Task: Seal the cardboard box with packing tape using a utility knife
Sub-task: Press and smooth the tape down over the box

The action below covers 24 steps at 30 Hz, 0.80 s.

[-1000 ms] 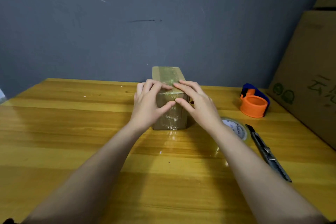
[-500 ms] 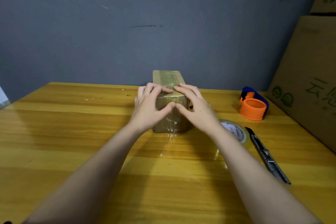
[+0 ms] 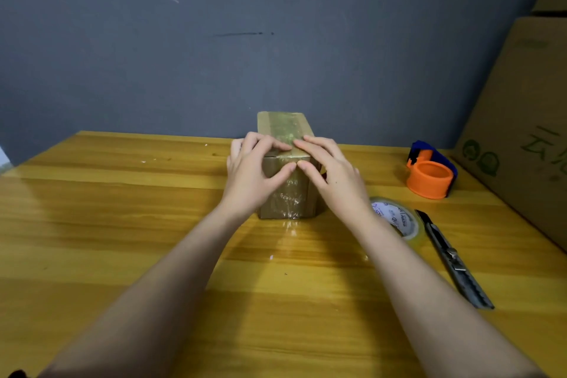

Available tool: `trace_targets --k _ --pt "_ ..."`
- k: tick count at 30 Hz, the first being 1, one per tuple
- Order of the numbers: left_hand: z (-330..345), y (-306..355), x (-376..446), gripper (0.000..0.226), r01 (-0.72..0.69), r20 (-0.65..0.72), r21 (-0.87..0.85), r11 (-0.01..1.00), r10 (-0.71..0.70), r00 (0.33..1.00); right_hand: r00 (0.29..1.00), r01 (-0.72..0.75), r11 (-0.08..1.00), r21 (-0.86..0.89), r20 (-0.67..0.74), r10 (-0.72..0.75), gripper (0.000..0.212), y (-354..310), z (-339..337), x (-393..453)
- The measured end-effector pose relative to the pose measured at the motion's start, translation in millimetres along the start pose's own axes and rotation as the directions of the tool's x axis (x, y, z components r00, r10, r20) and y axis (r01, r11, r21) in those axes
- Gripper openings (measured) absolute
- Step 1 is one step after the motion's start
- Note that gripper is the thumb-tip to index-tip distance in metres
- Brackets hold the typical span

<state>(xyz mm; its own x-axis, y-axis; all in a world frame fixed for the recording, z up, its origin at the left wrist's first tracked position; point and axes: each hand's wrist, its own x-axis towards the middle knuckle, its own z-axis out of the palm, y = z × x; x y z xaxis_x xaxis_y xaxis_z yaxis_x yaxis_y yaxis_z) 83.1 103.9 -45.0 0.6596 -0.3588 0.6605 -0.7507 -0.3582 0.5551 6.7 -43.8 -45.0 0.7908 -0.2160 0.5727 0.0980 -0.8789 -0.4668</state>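
Cardboard box [image 3: 287, 193] sits mid-table w/ tape over top & front. Left hand [image 3: 254, 173] & right hand [image 3: 333, 176] press flat, thumbs touching — smoothing step. Next, prob: check edges; utility knife [image 3: 454, 261] lies untouched.

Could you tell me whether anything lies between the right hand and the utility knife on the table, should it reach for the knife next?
Yes: the roll of packing tape lies flat between the right hand and the utility knife, close beside the knife's tip. The handle's near end looks clear.
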Motion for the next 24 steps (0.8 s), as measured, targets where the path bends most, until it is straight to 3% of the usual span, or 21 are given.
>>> trace_targets --k 9,13,17,21,24 --pt "-9 -11 -2 0.053 -0.103 0.143 0.068 0.992 0.093 0.985 0.992 0.059 0.996 -0.066 0.115 -0.051 0.069 5 -2 -2" --pt "-12 -15 -5 0.063 -0.152 0.198 0.139 0.979 0.123 0.973 0.998 0.012 0.998 0.06 0.064 -0.016 0.058 2 1 -2" --pt "-12 -14 -4 0.041 -0.104 0.14 0.001 0.995 0.102 0.985 0.994 -0.06 0.986 0.155 -0.076 0.073 0.037 -9 13 1" --pt "-5 -12 -4 0.031 -0.096 0.054 -0.026 0.995 0.097 0.994 0.989 -0.033 0.991 0.128 -0.138 0.05 0.038 -9 21 -2" --pt "-7 -15 -3 0.027 -0.116 0.075 -0.003 0.993 0.116 0.99 0.993 -0.003 0.996 0.087 -0.117 0.013 0.044 -5 22 -3"
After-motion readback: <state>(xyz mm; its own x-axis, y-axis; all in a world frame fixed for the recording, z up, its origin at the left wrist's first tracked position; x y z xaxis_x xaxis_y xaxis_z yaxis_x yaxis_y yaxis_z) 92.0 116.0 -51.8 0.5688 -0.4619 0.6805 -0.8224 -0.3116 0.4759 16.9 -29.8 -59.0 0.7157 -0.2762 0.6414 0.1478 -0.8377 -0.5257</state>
